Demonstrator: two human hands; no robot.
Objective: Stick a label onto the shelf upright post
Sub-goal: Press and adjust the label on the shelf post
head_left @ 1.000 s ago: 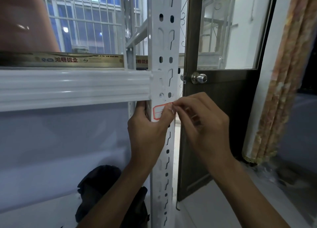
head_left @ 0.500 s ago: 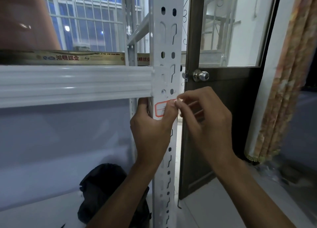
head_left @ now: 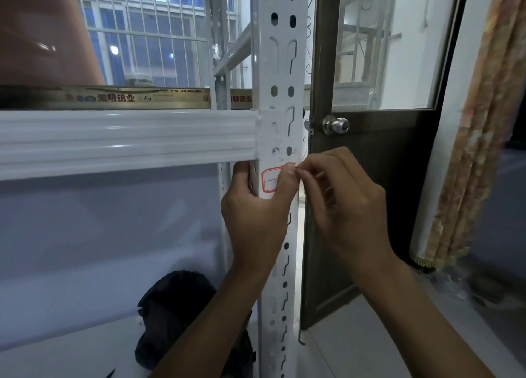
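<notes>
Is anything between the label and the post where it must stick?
Nothing visible: the label lies against the post, held by the thumb of the left hand, which grips the post; the right hand pinches the label's right edge.

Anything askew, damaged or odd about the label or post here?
Nothing clearly wrong. The label sits on the post just below the beam, its red border rising slightly rightward. The left hand and right hand hide its right end.

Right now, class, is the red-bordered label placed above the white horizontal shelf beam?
No, the label sits on the upright post just below the shelf beam, not above it.
</notes>
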